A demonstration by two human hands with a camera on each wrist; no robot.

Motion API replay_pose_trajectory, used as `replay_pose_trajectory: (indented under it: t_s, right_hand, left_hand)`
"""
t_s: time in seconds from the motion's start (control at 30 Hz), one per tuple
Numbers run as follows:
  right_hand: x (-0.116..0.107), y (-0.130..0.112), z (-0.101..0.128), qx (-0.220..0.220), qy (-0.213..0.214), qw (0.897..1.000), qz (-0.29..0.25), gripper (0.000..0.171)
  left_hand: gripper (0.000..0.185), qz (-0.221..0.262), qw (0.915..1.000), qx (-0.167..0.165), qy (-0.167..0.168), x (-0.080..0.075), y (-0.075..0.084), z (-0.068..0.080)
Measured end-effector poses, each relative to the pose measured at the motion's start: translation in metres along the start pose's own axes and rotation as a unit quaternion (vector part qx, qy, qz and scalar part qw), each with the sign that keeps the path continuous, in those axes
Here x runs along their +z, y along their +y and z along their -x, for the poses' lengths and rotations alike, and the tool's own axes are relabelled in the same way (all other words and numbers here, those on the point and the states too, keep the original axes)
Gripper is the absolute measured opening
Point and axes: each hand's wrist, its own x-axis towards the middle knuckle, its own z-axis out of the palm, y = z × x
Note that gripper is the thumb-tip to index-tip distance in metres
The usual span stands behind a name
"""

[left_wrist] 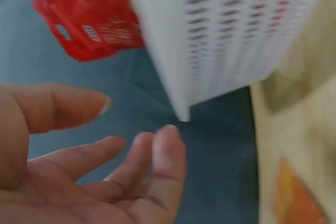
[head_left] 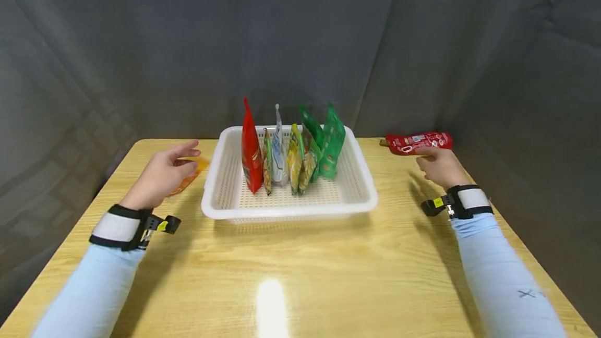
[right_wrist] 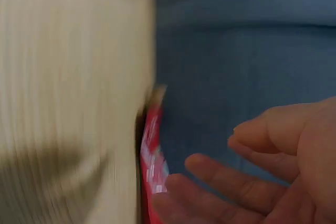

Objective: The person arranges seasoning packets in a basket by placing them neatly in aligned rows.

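My left hand (head_left: 166,173) hovers to the left of a white plastic basket (head_left: 293,212), fingers apart and holding nothing. Partly behind that hand, an orange packet (head_left: 194,176) lies on the table. At the back right, my right hand (head_left: 443,167) reaches over a red pouch (head_left: 413,143) lying flat on the table. In the right wrist view its fingers (right_wrist: 210,203) are loosely bent and overlap the pouch's near end without gripping it. Inside the basket several packets stand upright in a row, among them a red bag (head_left: 251,153) and a green bag (head_left: 332,145).
Thinner packets, including a white one (head_left: 279,153) and a yellow one (head_left: 294,158), stand between the red and green bags. A grey curtain (head_left: 300,40) hangs behind the wooden table (head_left: 319,265) and along its sides.
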Motion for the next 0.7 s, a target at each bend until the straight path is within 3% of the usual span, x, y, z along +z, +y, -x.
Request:
replay_pose_trajectory:
  t_s: [0.07,0.13,0.33,0.4,0.47,0.6,0.7]
  right_hand:
    - [-0.009,0.01,-0.013,-0.016,0.001,0.995,0.094,0.042]
    - [-0.015,0.02,-0.029,-0.022,-0.007,0.984,0.175,0.043]
    - [-0.012,0.048,-0.073,-0.044,-0.057,0.941,0.331,0.048]
    - [-0.009,0.056,-0.083,-0.052,-0.056,0.93,0.36,0.045]
    - [-0.007,0.063,-0.088,-0.053,-0.05,0.925,0.373,0.045]
    - [-0.004,0.074,-0.091,-0.037,-0.044,0.919,0.389,0.063]
    - [-0.006,0.087,-0.093,-0.007,-0.065,0.917,0.394,0.079]
  left_hand:
    - [0.061,0.011,0.9999,-0.009,-0.009,0.005,-0.01,-0.001]
    - [0.065,0.028,0.9992,-0.015,-0.022,0.01,-0.018,-0.003]
    - [0.073,0.074,0.9957,-0.024,-0.051,0.026,-0.027,-0.001]
    - [0.074,0.075,0.9952,-0.027,-0.057,0.029,-0.027,0.003]
    - [0.074,0.073,0.9952,-0.028,-0.058,0.033,-0.027,0.006]
    - [0.07,0.072,0.9953,-0.028,-0.059,0.041,-0.027,0.011]
    - [0.065,0.077,0.9948,-0.019,-0.064,0.05,-0.025,0.014]
